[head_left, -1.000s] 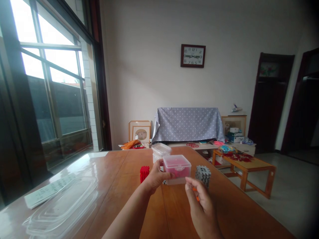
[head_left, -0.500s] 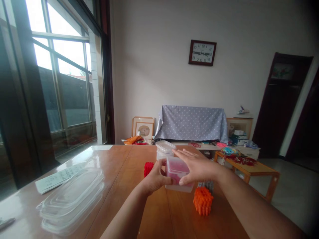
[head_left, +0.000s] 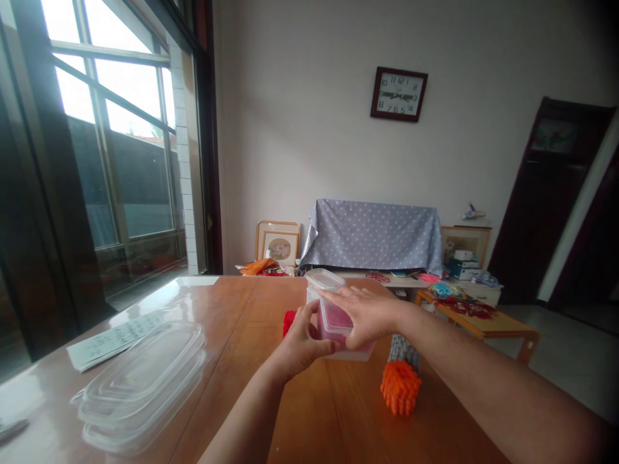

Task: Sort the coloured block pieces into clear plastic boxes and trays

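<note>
A clear plastic container (head_left: 336, 318) with something pink inside is between my hands, above the wooden table. My left hand (head_left: 304, 340) clasps its left side, thumb along the front. My right hand (head_left: 370, 316) spans the top and right side, its thumb at the near edge; much of the top is hidden under it. Just behind stands another clear container with a lid (head_left: 325, 279) on top. A red knobbly block (head_left: 289, 321) shows partly past my left fingers. An orange knobbly block (head_left: 400, 386) and a grey one (head_left: 404, 350) sit below my right forearm.
Several clear plastic lids (head_left: 142, 380) are stacked on the table's left (head_left: 232, 374), beside printed paper sheets (head_left: 113, 340). Beyond the table, a grey dotted cloth (head_left: 374, 235) covers something on a low cabinet. A small side table (head_left: 498, 325) stands at right.
My right hand has shifted left over the container's top, and the container looks turned and tilted. The view has swung slightly; the blocks and lids rest where they were.
</note>
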